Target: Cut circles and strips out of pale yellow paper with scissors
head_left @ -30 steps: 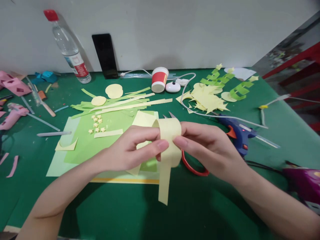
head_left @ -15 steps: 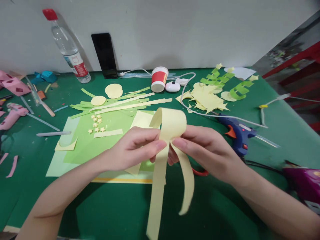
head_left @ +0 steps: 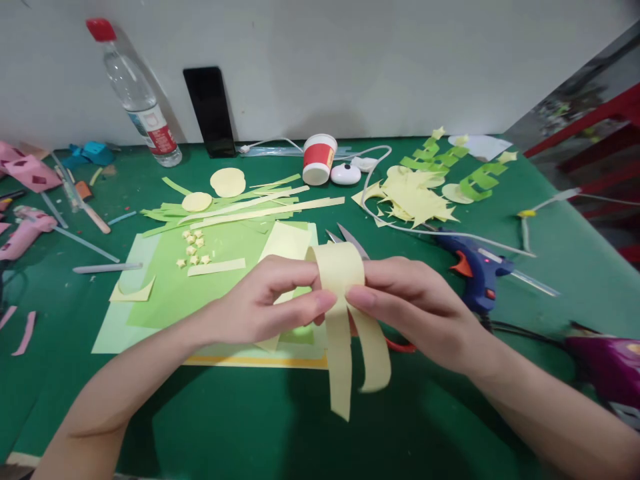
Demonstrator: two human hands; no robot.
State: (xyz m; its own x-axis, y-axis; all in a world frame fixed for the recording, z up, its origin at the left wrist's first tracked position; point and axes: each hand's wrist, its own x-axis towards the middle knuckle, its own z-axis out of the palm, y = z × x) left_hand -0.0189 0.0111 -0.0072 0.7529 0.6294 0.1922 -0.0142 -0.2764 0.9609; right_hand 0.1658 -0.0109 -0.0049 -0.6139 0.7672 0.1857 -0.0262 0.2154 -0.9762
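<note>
A pale yellow paper strip [head_left: 342, 267] is bent into a loop in front of me, its two tails hanging down over the table. From the left, my left hand [head_left: 285, 297] pinches it between thumb and fingers. My right hand [head_left: 410, 303] grips the other side, its thumb pressed on the front where the strip crosses. Scissors [head_left: 350, 237] lie behind the loop, blades pointing away, their red handle partly hidden by the right hand. Beneath my left hand are green paper sheets [head_left: 165, 293], bearing several small folded paper stars [head_left: 191, 250] and a short strip [head_left: 217, 267].
A blue glue gun [head_left: 477, 267] with its stick lies on the right, a white cable [head_left: 430, 231] running past it. Yellow star cut-outs [head_left: 415, 193], a paper cup [head_left: 319, 160], a phone [head_left: 209, 112] and a bottle [head_left: 143, 110] are at the back. Pink pieces [head_left: 30, 170] are left.
The loop has been drawn lower and smaller, and its hanging tails look shorter and have shifted. The scissors' blades now show behind it. Both hands stay in nearly the same place.
</note>
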